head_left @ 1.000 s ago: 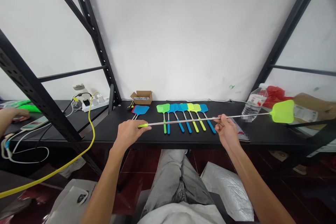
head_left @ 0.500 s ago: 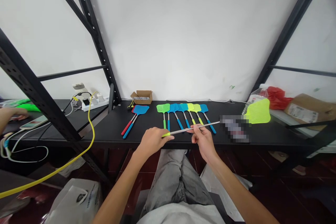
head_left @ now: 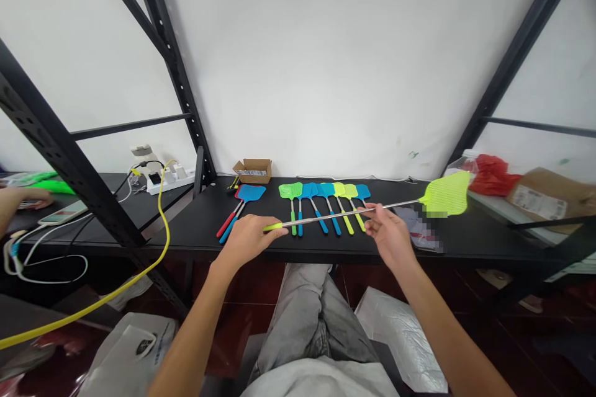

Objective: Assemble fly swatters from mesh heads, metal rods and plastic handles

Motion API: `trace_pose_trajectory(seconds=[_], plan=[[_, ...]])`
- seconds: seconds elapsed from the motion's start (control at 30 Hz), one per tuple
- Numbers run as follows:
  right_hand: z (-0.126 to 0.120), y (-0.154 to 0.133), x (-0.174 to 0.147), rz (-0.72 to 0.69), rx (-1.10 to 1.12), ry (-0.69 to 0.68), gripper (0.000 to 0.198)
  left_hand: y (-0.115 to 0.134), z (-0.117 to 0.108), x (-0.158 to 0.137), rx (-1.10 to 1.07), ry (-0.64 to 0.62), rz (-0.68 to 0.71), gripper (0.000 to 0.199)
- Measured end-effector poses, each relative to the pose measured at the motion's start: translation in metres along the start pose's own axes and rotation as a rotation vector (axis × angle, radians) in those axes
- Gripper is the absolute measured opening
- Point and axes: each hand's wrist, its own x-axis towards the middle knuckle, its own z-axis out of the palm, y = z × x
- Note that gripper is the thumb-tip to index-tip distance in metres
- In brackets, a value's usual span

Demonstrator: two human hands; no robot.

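Observation:
A yellow-green fly swatter (head_left: 446, 193) with an extended metal rod is held sideways above the front of the black table. My left hand (head_left: 251, 236) is closed round its yellow grip. Farther along the rod, my right hand (head_left: 387, 231) pinches the metal between thumb and fingers. Behind the rod lies a row of several fly swatters in green, blue and yellow, among them a green one (head_left: 285, 191) and a blue one (head_left: 326, 190). To the left, a blue swatter (head_left: 251, 193) overlaps a red-handled one (head_left: 226, 224).
A small open cardboard box (head_left: 254, 171) stands at the back. A partly blurred packet (head_left: 421, 232) lies near my right hand. Right of it are a red bag (head_left: 494, 172) and a brown parcel (head_left: 542, 192). A yellow cable (head_left: 162, 223) hangs left; another person's hand (head_left: 35, 196) shows beyond.
My hands have moved apart along the swatter, the left one leftward and the right one rightward. More metal rod shows between them, and the swatter's head has shifted slightly left and up.

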Motion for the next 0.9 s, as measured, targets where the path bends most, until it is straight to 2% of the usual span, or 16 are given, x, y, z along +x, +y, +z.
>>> trace_pose_trajectory(seconds=[0.13,0.23,0.63,0.9], plan=[[-0.024,-0.017,0.013,-0.051,0.021,0.107,0.032,-0.008,-0.009,-0.004,0.000,0.009,-0.013,0.048],[-0.032,-0.021,0.016,-0.075,0.021,0.131,0.031,-0.006,-0.009,-0.004,-0.003,0.007,-0.014,0.049],[-0.027,-0.016,0.013,-0.025,-0.104,0.026,0.037,-0.004,-0.005,-0.003,0.038,0.002,-0.014,0.046],[-0.025,-0.007,0.012,0.019,-0.073,-0.018,0.040,-0.004,-0.004,-0.002,0.079,0.000,-0.040,0.038]])
